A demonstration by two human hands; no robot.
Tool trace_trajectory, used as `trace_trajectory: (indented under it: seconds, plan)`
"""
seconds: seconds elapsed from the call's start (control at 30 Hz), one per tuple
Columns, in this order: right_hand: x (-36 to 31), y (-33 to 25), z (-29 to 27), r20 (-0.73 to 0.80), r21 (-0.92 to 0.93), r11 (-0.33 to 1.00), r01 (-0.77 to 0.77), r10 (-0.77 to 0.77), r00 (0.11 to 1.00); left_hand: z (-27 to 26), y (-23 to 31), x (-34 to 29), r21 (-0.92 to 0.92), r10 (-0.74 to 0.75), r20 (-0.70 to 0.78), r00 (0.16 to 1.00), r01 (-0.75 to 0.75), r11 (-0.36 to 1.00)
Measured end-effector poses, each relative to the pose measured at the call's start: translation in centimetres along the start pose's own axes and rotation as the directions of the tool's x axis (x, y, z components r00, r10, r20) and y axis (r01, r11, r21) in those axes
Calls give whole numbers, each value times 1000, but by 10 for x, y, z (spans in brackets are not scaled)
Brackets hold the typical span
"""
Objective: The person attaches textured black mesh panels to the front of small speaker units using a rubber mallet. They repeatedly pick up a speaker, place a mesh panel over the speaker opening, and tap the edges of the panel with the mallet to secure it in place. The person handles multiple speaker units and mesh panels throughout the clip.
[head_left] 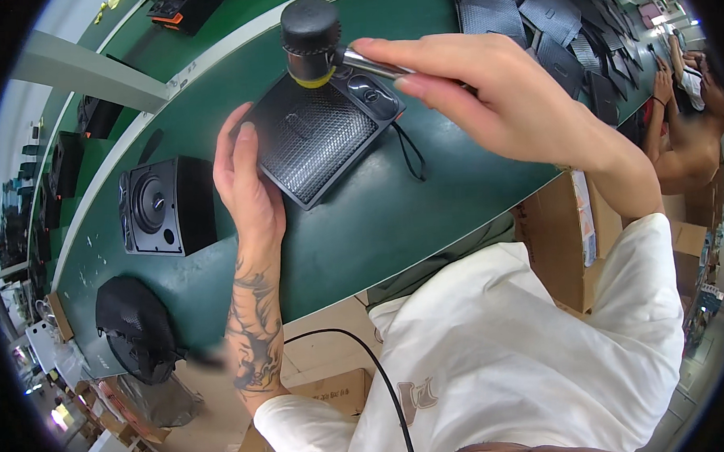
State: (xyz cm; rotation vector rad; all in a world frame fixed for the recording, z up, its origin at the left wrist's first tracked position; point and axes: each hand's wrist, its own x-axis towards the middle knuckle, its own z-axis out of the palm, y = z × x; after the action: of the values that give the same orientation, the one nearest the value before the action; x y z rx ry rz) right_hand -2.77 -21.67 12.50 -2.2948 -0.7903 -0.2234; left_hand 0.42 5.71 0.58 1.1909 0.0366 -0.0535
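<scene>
Speaker (326,135), blk & boxy, over green bench (363,242) btwn both hands, textured grille (302,160) facing up, skewed to bench edge. Resting or slightly lifted: can't tell. Oblong inset panel (372,96) w/ round part at R end; thin blk cord loop (411,155) hanging off same end.

L hand (247,174) at speaker's L side: fingers close together & a bit curled along side, thumb laid up by grille's edge, touching. Gripping or only bracing: can't tell.

R hand (493,87) pinching metal handle of mallet (312,42) btwn thumb & forefinger, forefinger stretched fwd along it; other fingers mostly hidden. Blk mallet head w/ yellow lower face above grille's far edge, v. close; contact unclear.

Second speaker (167,206) L of L hand, standing apart, round cone facing L. Nearer, at bench's L end, dark bag-like bundle (136,325). Far R on bench: messy heap of blk panels (563,27). Beyond, at R, co-worker (689,139) w/ arms toward bench. Cardboard box (552,234) below bench edge, R.
</scene>
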Motion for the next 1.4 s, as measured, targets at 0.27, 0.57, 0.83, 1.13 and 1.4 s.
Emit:
trace_trajectory:
  seconds: [0.27, 0.57, 0.83, 1.13, 1.4]
  plan:
    - [19, -8, -12, 190, -21, 983, -184, 185, 964, -10, -4, 1, 84, 46, 24, 999, -48, 995]
    - [-5, -42, 9, 289, 81, 995, 51, -73, 955, -5, -7, -2, 26, 39, -2, 999, -39, 999]
    - [-20, -32, 16, 265, 108, 994, 32, -60, 963, -5, -2, 0, 25, 22, 19, 1000, -22, 999]
    - [-133, 19, 10, 160, -256, 963, 89, -48, 986, -7, -9, 5, 153, 250, 46, 967, -255, 955]
    - [-147, 23, 30, -32, -267, 950, -165, 162, 986, -25, 33, -10, 585, 405, 570, 715, -699, 411]
